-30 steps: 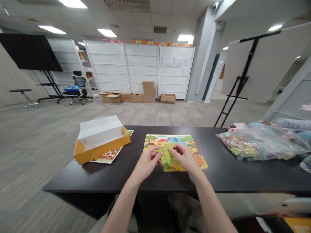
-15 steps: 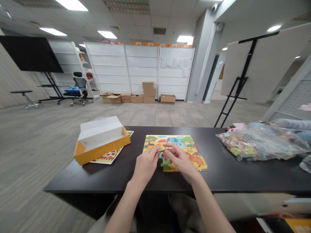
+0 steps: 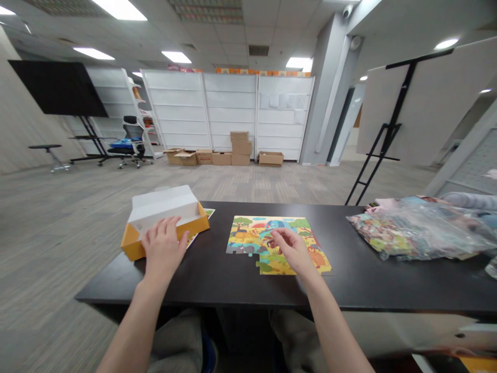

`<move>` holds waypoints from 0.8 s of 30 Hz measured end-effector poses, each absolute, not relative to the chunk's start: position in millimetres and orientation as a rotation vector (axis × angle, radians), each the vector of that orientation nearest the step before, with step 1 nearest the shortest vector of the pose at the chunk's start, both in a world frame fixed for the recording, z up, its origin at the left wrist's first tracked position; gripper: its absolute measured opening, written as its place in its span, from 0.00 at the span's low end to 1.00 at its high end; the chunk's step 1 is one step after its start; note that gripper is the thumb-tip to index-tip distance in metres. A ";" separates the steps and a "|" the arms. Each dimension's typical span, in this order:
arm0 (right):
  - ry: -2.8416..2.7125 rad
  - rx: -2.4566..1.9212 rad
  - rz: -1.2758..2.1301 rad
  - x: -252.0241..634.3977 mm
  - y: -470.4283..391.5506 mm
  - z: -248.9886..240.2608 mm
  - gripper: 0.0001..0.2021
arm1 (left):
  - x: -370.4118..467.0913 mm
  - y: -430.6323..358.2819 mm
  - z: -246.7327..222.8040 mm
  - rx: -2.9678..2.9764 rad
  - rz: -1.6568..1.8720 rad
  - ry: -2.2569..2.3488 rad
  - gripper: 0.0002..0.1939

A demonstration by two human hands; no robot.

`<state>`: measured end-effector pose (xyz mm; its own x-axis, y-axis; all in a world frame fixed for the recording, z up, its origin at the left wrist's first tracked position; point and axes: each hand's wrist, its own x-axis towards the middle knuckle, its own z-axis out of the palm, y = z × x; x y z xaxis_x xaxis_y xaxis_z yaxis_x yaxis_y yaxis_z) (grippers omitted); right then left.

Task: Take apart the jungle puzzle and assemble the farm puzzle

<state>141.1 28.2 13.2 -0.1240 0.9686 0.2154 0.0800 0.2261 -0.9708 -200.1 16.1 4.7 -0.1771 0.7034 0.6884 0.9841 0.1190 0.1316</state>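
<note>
A colourful animal jigsaw puzzle (image 3: pixel 244 235) lies on the black table, with a gap at its lower left corner. Above its middle, my right hand (image 3: pixel 293 251) pinches a small puzzle piece (image 3: pixel 268 233), seen almost edge-on against the picture. My left hand (image 3: pixel 165 248) reaches over the front wall of a yellow box (image 3: pixel 134 248) with a white inside. Its fingers are stretched out and hold nothing I can see. The inside bottom of the box is hidden by its wall and my hand.
A printed picture sheet (image 3: pixel 209 212) sticks out from under the box. Clear plastic bags with colourful contents (image 3: pixel 419 230) lie at the table's right. Beyond the table (image 3: pixel 217 280) stand a whiteboard on a stand (image 3: pixel 427 103), cardboard boxes (image 3: pixel 240 147) and an office chair (image 3: pixel 132 142).
My left hand has left the puzzle piece that both hands held and moved left to the yellow box. My right hand stays over the puzzle. The view has shifted slightly.
</note>
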 end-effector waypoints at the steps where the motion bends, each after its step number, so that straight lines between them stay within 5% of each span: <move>1: -1.458 -1.051 1.073 141.1 28.3 14.0 0.21 | -207.8 16.5 3.5 -1.600 -0.735 -1.972 0.22; 24: -1.463 -1.067 1.010 142.7 27.5 13.8 0.19 | -155.7 -12.1 14.8 -1.860 -0.746 -1.818 0.11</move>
